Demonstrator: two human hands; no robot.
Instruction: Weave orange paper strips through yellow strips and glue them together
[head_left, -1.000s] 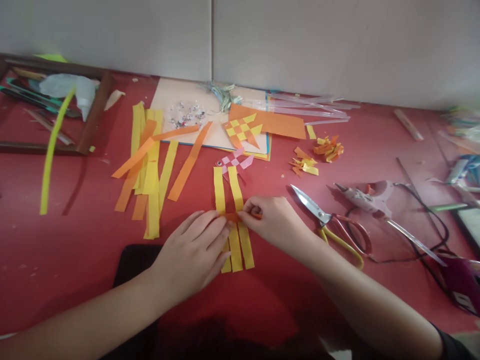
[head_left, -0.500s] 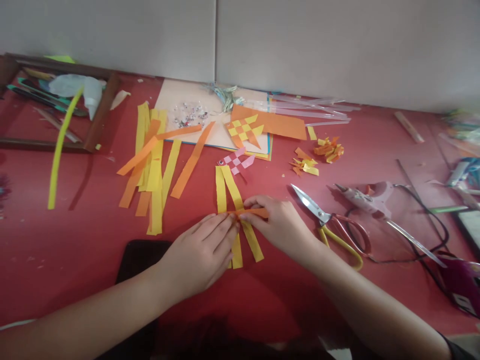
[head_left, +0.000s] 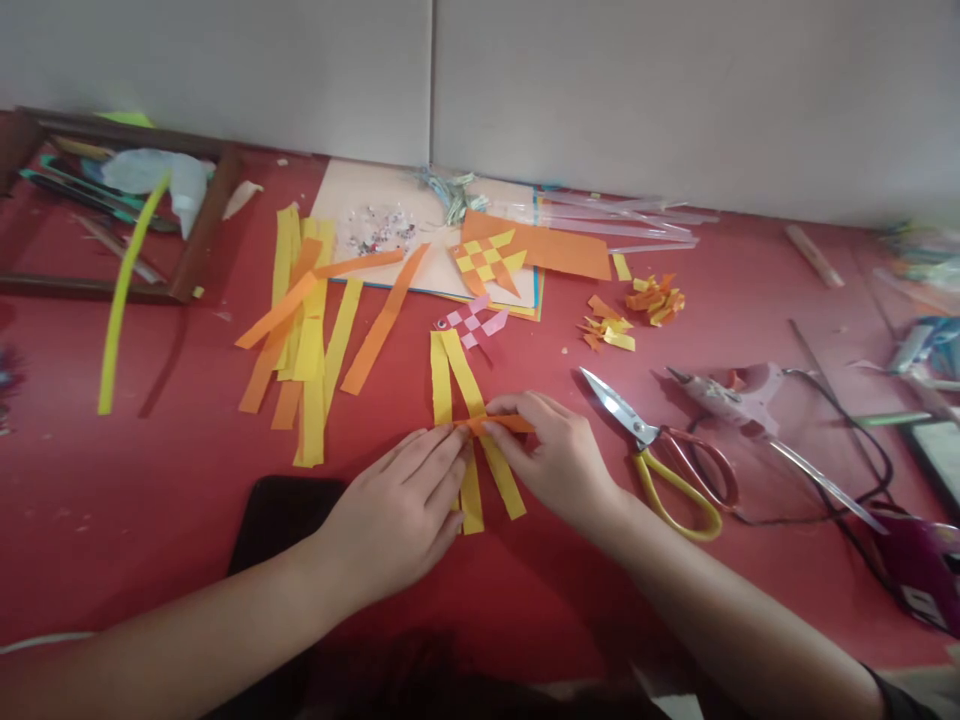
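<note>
Two long yellow paper strips [head_left: 453, 378] lie side by side on the red table [head_left: 150, 500], crossed by a short orange strip [head_left: 501, 423]. My left hand [head_left: 397, 510] lies flat on the lower part of the yellow strips, fingers stretched out and pressing them down. My right hand [head_left: 559, 455] pinches the orange strip between thumb and fingers where it crosses the yellow ones. Just beyond the strips sits a small pink and white woven paper fish [head_left: 472, 322].
A pile of yellow and orange strips [head_left: 307, 320] lies to the left. Scissors [head_left: 656, 450] and a glue gun [head_left: 731, 392] with its cable are to the right. A woven yellow-orange fish [head_left: 487, 262] rests on paper sheets at the back; a wooden frame [head_left: 187, 240] far left.
The right yellow strip has swung askew, its top now leaning against the left one. My right hand has drawn the orange strip further out to the right across them.
</note>
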